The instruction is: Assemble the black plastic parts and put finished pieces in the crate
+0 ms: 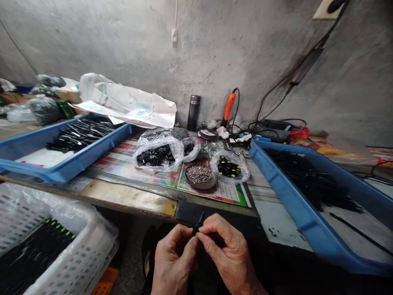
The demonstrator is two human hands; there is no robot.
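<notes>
My left hand (173, 262) and my right hand (227, 254) meet low in the view, below the bench edge. Their fingertips pinch a small black part (196, 225), probably plastic, and the fingers hide most of it. Beyond the hands, a brown dish of small silver screws (199, 176) sits on a printed mat (123, 164). Clear plastic bags of black pieces (156, 157) and of black-and-green pieces (229, 168) lie around that dish. A white plastic basket (82, 241) of black pieces with green marks stands close on my left.
Blue trays of long black pieces stand at the left (64, 164) and right (310, 209) of the bench. An orange-handled electric screwdriver (229, 106), a black flask (193, 112), cables and papers lie along the rough wall at the back.
</notes>
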